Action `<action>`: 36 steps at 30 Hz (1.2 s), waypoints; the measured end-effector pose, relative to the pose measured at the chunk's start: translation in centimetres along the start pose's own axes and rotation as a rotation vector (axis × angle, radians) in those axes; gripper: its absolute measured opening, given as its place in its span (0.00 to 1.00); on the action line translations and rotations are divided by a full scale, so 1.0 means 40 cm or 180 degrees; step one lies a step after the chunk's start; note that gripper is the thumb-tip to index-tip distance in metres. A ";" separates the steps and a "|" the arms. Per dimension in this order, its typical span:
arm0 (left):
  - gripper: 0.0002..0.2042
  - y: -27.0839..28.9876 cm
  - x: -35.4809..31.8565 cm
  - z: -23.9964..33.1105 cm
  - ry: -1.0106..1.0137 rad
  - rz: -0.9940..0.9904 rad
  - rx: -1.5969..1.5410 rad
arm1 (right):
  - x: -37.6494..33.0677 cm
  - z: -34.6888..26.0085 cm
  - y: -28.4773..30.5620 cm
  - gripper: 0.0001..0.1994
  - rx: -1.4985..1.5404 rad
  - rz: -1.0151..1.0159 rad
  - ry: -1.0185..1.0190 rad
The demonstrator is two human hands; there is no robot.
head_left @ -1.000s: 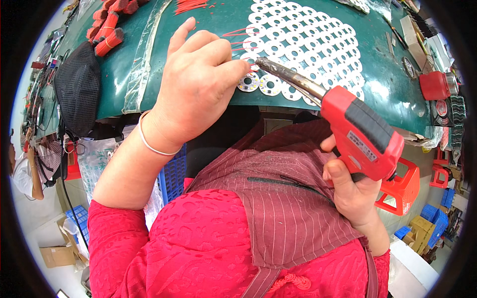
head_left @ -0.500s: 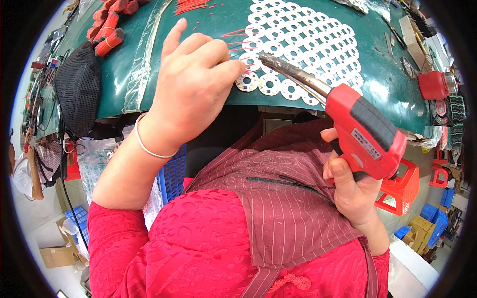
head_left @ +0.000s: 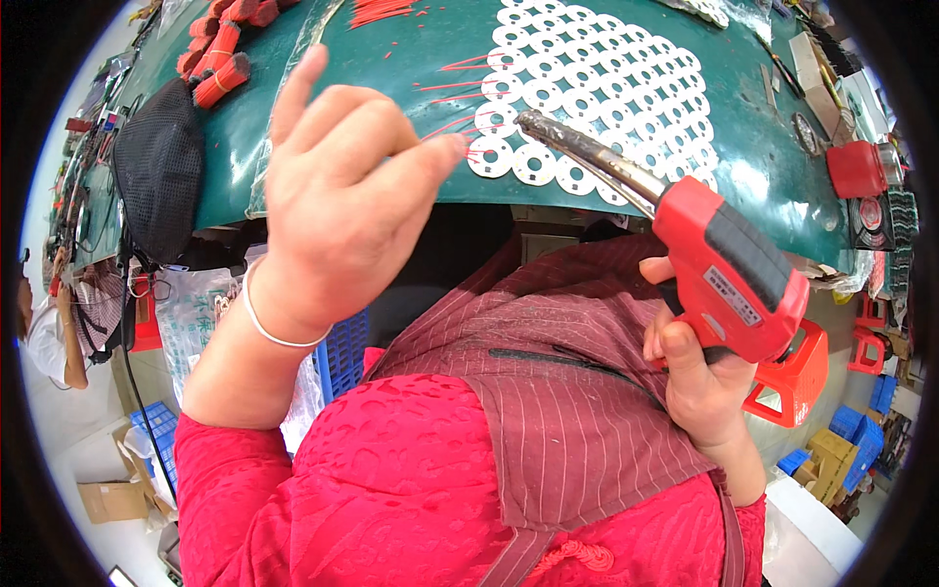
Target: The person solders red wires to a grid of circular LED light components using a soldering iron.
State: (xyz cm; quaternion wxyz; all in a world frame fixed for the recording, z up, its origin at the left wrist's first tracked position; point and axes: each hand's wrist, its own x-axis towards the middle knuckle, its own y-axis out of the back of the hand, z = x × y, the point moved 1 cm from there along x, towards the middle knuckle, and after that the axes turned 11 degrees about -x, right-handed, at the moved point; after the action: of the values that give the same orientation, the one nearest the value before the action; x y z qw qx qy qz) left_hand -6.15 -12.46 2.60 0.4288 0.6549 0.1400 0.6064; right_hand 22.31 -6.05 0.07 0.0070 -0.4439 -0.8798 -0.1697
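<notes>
Green table (head_left: 445,39): curving along its front edge, surface stretching left of the boards.
White disc boards (head_left: 611,112): lying in rows, the nearest running close to that edge.
Left hand (head_left: 342,196): hovering, fingertips bunching narrowly beside the wires; I cannot tell whether they are gripping one.
Red soldering gun (head_left: 729,264): pointing its tip over the boards, apart from those fingertips.
Right hand (head_left: 699,377): holding the gun's handle.
Red wires (head_left: 468,64): sticking out leftward.

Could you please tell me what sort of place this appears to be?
Probably a small electronics assembly workshop: rows of round white boards lie on a green worktop, thin red wires reach toward some, and the right hand holds a red pistol-shaped tool.
</notes>
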 end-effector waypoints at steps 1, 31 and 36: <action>0.10 -0.010 -0.003 0.002 0.0005 0.0006 0.0004 | 0.000 -0.002 0.000 0.27 -0.0046 -0.0058 -0.0005; 0.06 -0.062 -0.017 -0.007 0.0076 -0.0170 0.0037 | -0.008 -0.008 0.003 0.25 -0.0386 -0.0528 0.0098; 0.05 -0.063 -0.016 -0.004 0.0054 -0.0160 0.0031 | -0.013 -0.009 -0.003 0.23 -0.0289 -0.0391 0.0037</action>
State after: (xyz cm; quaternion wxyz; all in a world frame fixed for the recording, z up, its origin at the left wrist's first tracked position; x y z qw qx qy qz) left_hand -5.61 -11.34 0.33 0.4396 0.6480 0.1631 0.6002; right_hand 22.47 -6.63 0.30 -0.0185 -0.3879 -0.8968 -0.2120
